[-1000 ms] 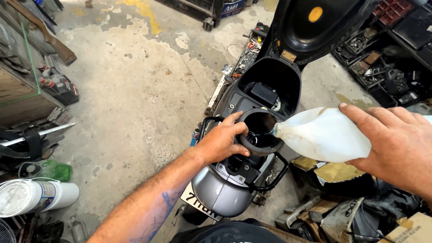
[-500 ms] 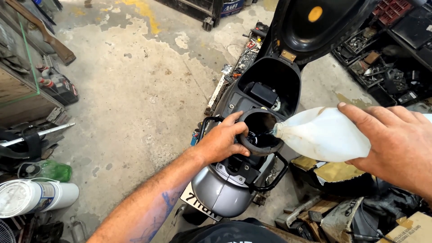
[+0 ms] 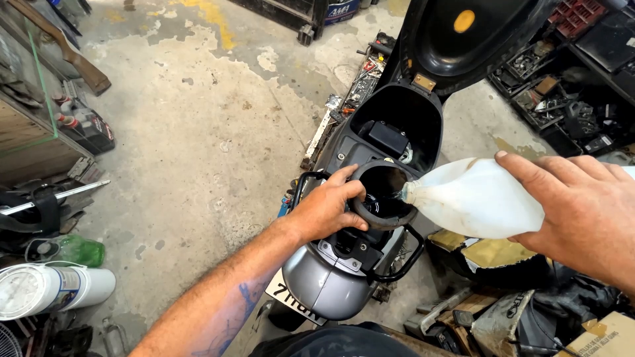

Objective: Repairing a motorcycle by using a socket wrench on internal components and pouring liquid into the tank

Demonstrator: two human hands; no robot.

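Observation:
My right hand [image 3: 585, 208] grips a translucent white plastic bottle [image 3: 473, 197], tilted on its side with its neck over a black funnel [image 3: 382, 193]. My left hand [image 3: 327, 210] holds the funnel's rim from the left, steadying it at the rear of a grey scooter [image 3: 324, 284]. The scooter's seat [image 3: 463, 33] is raised, showing the black under-seat compartment [image 3: 393, 125]. Liquid at the bottle's neck is barely visible.
Stained concrete floor [image 3: 198, 132] lies to the left. A white canister [image 3: 49, 291] and green bottle [image 3: 79, 251] sit at lower left. Parts trays [image 3: 555, 73] and clutter fill the right; a cardboard box [image 3: 605, 337] is at lower right.

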